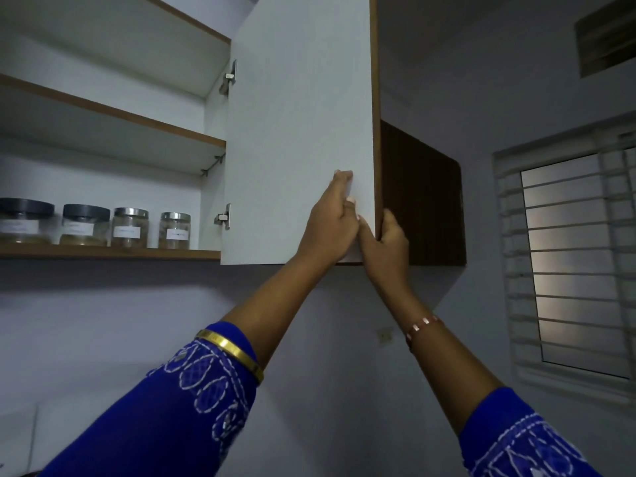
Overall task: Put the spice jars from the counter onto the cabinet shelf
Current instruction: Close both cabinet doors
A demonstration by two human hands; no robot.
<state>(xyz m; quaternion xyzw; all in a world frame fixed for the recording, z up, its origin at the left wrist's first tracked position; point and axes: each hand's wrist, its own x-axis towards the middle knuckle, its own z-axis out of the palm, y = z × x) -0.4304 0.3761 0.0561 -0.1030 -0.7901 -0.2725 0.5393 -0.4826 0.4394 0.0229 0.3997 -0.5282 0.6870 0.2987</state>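
Several labelled spice jars stand in a row on the bottom cabinet shelf (110,253): two with dark grey lids (84,224) at the left and two with steel lids (174,231) at the right. The white cabinet door (299,115) stands open. My left hand (332,218) lies against the door's inner face near its free edge, fingers pointing up. My right hand (387,242) grips that edge low down, thumb wrapped round to the outer side. Neither hand holds a jar.
Two upper shelves (113,110) above the jars hold nothing that I can see. A closed dark brown cabinet (423,197) hangs right behind the open door. A barred window (574,256) is at the far right. The counter is out of view.
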